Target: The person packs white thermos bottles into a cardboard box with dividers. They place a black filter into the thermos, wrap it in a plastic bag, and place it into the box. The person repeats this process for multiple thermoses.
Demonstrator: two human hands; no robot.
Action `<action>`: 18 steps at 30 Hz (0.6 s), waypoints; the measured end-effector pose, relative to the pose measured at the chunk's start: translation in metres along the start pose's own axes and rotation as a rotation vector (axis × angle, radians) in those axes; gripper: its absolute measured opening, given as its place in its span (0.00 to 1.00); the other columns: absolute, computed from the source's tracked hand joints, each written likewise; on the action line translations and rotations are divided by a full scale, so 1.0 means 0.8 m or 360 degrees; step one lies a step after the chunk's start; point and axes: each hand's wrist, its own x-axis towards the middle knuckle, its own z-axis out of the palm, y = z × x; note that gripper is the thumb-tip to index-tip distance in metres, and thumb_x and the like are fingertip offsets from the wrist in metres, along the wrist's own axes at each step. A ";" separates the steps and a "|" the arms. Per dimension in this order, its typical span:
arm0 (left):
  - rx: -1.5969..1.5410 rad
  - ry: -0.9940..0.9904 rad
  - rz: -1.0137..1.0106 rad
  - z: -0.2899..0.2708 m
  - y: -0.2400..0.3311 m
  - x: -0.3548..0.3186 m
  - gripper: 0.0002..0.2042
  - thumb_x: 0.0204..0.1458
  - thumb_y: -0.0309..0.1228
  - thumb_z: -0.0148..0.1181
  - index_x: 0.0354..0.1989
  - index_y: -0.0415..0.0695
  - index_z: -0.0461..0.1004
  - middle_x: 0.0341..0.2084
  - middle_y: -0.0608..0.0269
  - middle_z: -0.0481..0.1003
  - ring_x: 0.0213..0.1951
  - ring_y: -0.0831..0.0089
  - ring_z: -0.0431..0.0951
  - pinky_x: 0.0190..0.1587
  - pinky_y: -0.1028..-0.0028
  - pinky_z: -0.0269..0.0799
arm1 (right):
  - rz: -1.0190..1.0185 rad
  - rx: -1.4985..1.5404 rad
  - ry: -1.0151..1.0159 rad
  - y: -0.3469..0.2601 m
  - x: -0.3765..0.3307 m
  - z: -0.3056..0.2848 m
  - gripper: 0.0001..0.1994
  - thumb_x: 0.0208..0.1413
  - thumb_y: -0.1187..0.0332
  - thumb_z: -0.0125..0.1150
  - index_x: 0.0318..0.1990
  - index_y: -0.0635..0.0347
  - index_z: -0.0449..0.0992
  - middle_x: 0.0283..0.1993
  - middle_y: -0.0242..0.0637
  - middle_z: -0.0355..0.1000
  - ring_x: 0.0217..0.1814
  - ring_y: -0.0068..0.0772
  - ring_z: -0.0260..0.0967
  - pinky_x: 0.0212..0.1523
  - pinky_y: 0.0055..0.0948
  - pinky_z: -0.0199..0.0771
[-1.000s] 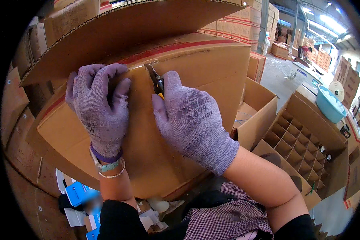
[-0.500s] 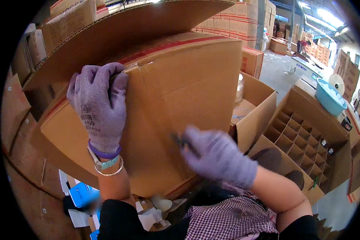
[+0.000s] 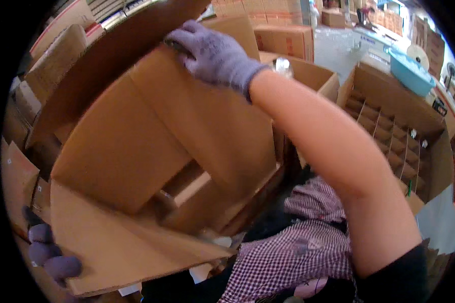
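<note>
A big brown cardboard box (image 3: 121, 146) leans in front of me, with flaps spread and a gap into its inside in the middle. My left hand (image 3: 53, 255), in a purple-grey knit glove, has its fingers curled over the outer edge of the near flap (image 3: 121, 247); its thumb is hidden. At the top edge of the far flaps is my gloved right hand (image 3: 212, 55), bent closed. A small dark hand tool (image 3: 176, 46) shows under its fingers, too blurred to name exactly. A wide raised flap (image 3: 101, 76) stands behind the box.
On the right stands an open carton with cardboard dividers (image 3: 389, 141). Another open carton (image 3: 308, 70) and a closed box (image 3: 285, 43) sit behind the work. A blue basin (image 3: 412, 76) lies farther right. Flattened cartons (image 3: 20, 171) line the left side.
The box's front has parted into spread flaps, exposing its inside. My left hand has gone from the top edge down to the near flap; my right has moved up to the top edge.
</note>
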 end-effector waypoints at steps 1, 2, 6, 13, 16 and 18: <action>-0.0048 0.0013 -0.0178 -0.016 -0.010 -0.014 0.22 0.63 0.52 0.48 0.52 0.46 0.65 0.36 0.62 0.68 0.42 0.60 0.74 0.55 0.62 0.72 | 0.0122 -0.0006 -0.0033 0.002 0.002 -0.001 0.20 0.60 0.60 0.56 0.60 0.44 0.73 0.62 0.42 0.67 0.58 0.48 0.73 0.57 0.46 0.76; -0.0118 -0.0061 -0.0168 -0.010 -0.015 -0.009 0.23 0.62 0.53 0.48 0.50 0.45 0.67 0.39 0.61 0.69 0.45 0.59 0.74 0.56 0.61 0.71 | 0.0103 0.0067 0.0006 -0.005 -0.005 0.001 0.20 0.60 0.60 0.56 0.60 0.44 0.73 0.63 0.42 0.67 0.59 0.48 0.72 0.58 0.46 0.75; -0.0067 -0.0339 -0.0320 0.085 -0.040 -0.001 0.24 0.59 0.55 0.54 0.39 0.42 0.77 0.53 0.53 0.75 0.55 0.57 0.74 0.60 0.58 0.66 | 0.0083 0.0242 0.0188 -0.031 -0.035 -0.001 0.18 0.58 0.63 0.57 0.57 0.48 0.74 0.66 0.43 0.66 0.62 0.48 0.70 0.60 0.43 0.74; 0.0797 -0.0737 -0.0625 0.155 -0.083 0.006 0.18 0.57 0.50 0.64 0.39 0.45 0.81 0.48 0.53 0.80 0.46 0.58 0.80 0.47 0.68 0.73 | 0.0525 0.0359 0.0807 0.020 -0.128 -0.042 0.12 0.58 0.67 0.57 0.46 0.64 0.73 0.52 0.52 0.72 0.49 0.50 0.73 0.51 0.44 0.73; 0.0768 -0.0835 -0.0826 0.154 -0.095 0.001 0.19 0.55 0.50 0.66 0.39 0.44 0.81 0.37 0.56 0.82 0.37 0.62 0.81 0.41 0.70 0.75 | 0.1898 0.0634 0.0319 0.061 -0.224 -0.015 0.14 0.62 0.64 0.54 0.48 0.65 0.72 0.40 0.51 0.75 0.46 0.49 0.74 0.50 0.45 0.72; 0.0547 -0.0664 -0.0736 0.222 -0.070 0.009 0.18 0.54 0.47 0.69 0.37 0.43 0.81 0.31 0.58 0.81 0.33 0.65 0.80 0.38 0.71 0.74 | 0.2184 0.0758 0.0158 0.191 -0.372 -0.004 0.20 0.65 0.52 0.57 0.54 0.58 0.74 0.36 0.38 0.74 0.35 0.30 0.65 0.38 0.38 0.70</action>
